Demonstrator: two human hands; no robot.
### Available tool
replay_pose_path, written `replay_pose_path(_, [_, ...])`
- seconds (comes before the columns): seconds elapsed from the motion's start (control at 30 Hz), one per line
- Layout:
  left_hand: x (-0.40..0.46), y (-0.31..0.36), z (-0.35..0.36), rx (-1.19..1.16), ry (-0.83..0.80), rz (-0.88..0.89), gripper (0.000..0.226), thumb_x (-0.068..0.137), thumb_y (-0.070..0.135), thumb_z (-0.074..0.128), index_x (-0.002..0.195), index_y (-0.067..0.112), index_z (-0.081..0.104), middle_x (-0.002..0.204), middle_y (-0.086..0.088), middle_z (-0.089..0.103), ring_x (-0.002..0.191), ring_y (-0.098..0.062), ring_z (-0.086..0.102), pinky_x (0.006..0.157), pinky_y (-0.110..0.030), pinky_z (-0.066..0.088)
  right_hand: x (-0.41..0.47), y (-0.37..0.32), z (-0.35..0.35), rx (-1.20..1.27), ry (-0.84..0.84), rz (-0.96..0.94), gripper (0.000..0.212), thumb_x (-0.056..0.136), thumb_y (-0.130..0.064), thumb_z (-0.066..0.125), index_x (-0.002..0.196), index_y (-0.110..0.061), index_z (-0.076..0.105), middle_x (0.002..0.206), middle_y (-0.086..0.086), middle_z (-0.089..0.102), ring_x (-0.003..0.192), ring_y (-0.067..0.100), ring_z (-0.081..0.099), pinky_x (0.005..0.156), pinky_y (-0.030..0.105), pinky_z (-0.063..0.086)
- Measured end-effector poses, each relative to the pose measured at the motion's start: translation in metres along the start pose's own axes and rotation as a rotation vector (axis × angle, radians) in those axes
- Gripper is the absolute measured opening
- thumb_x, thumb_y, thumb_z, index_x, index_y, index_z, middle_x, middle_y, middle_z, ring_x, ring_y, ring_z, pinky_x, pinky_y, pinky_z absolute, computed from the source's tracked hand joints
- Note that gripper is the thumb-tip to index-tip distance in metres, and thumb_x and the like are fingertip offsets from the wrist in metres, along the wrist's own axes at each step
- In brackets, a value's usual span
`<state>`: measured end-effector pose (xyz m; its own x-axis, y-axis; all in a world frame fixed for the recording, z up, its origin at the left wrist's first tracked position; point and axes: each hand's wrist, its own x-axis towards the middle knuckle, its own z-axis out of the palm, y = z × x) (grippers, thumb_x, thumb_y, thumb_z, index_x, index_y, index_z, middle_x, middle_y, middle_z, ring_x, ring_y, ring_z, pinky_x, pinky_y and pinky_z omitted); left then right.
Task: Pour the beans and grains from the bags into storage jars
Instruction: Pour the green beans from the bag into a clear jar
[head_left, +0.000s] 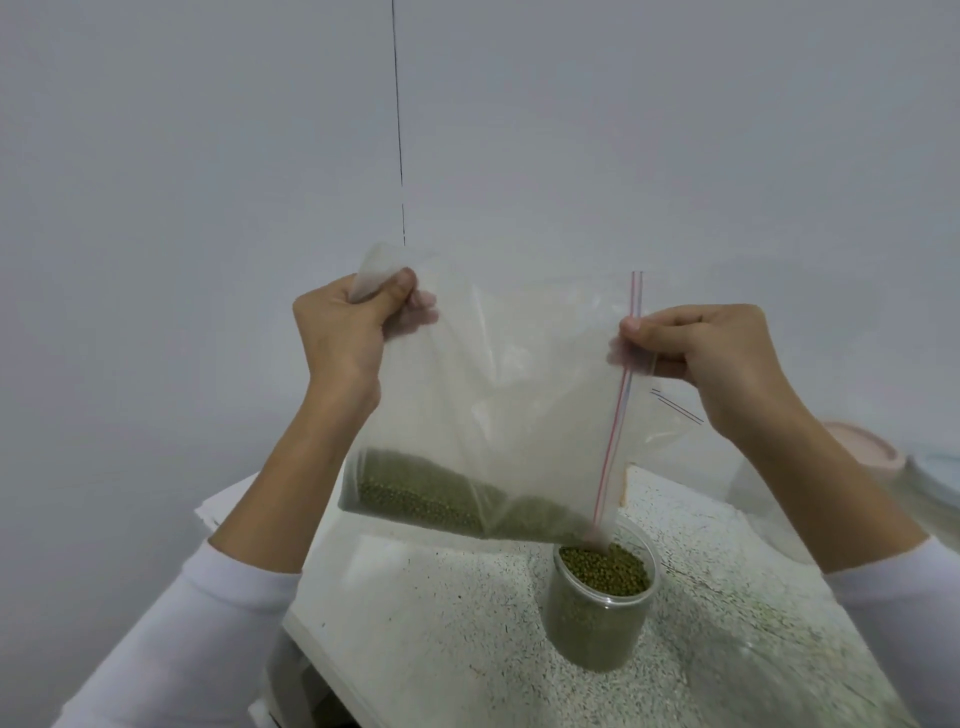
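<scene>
A clear zip bag (498, 395) hangs in the air in front of a pale wall (208, 156), held by both hands. The left hand (345, 327) grips the bag's upper left corner, fingers (400, 285) curled round the bunched plastic. The right hand (711, 348) pinches the red-striped zip edge (621, 395) at the right side. The bag tilts so its lower right corner dips into the mouth of a clear jar (602, 608), which stands upright on the speckled bench (457, 623). Green beans (415, 493) lie along the bag's low edge and run toward that corner; the jar is filled with the same beans nearly to its rim. Behind the right forearm, at the bench's far right, a pink lid (862, 447) sits on another container, partly hidden by the arm and blurred. White sleeves (218, 613) cover both forearms.
</scene>
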<state>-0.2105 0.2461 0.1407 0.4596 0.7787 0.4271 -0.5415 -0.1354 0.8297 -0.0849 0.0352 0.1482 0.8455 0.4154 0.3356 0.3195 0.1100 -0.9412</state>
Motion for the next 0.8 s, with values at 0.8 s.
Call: replay_pose_path(0.8, [-0.002,0.013,0.003,0.030,-0.034,0.041,0.010,0.084,0.001,0.067,0.074,0.000,0.066,0.054,0.000,0.066,0.055,-0.018,0.066,0.071,-0.037,0.060,-0.010,-0.003,-0.002,0.047,-0.022,-0.026,0.008,0.076,-0.003,0.073,0.073,0.003,0.070,0.068,0.015,0.070,0.067,0.029,0.070,0.077,0.040,0.059])
